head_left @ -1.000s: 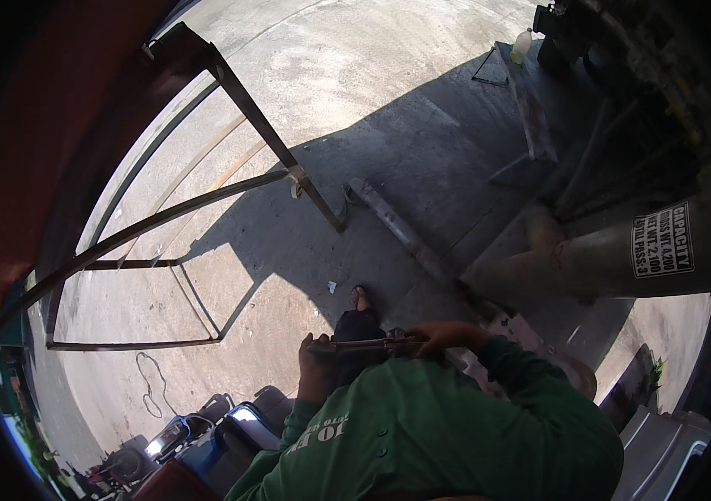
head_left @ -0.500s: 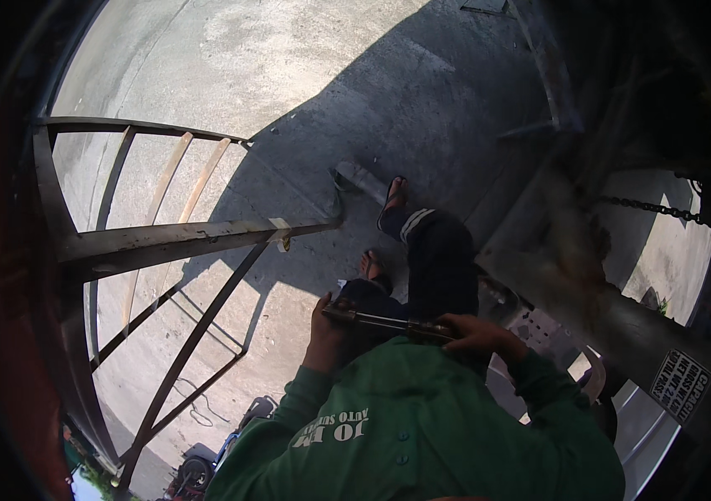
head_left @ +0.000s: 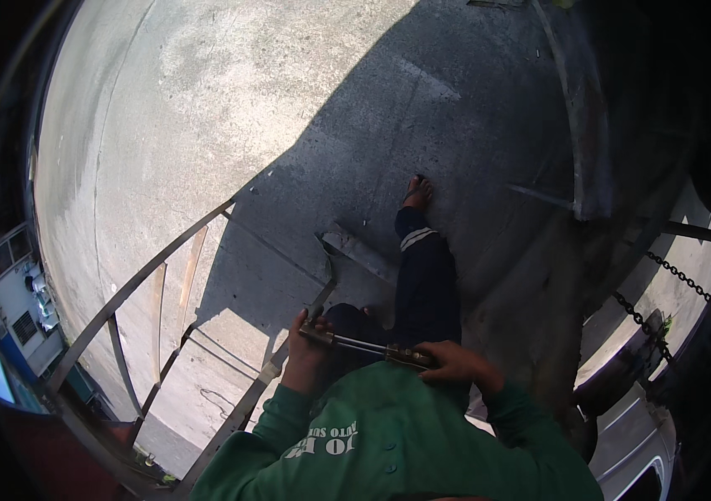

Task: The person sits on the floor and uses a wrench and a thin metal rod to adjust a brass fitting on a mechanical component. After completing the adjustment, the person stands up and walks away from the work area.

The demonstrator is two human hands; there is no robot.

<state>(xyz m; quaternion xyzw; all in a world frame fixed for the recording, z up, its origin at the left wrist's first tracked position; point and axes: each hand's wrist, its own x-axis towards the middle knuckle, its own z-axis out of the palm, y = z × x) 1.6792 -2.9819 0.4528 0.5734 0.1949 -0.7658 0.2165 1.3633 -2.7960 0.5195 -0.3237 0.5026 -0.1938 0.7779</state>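
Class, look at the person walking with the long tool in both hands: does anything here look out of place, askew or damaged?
Nothing looks damaged or spilled. The left hand and right hand hold a long metal tool level across the body. A loose metal bar lies on the concrete floor beside the metal frame.

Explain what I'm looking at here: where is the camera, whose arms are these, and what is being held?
The camera sits on a person's head and looks down, so the view bends at the edges. The green sleeves are the person's own. The left hand and right hand each grip one end of a long thin metal tool, held level in front of the body. Below are dark trousers and a sandalled foot on a concrete floor. A metal bar frame lies to the left, and chains hang at right.
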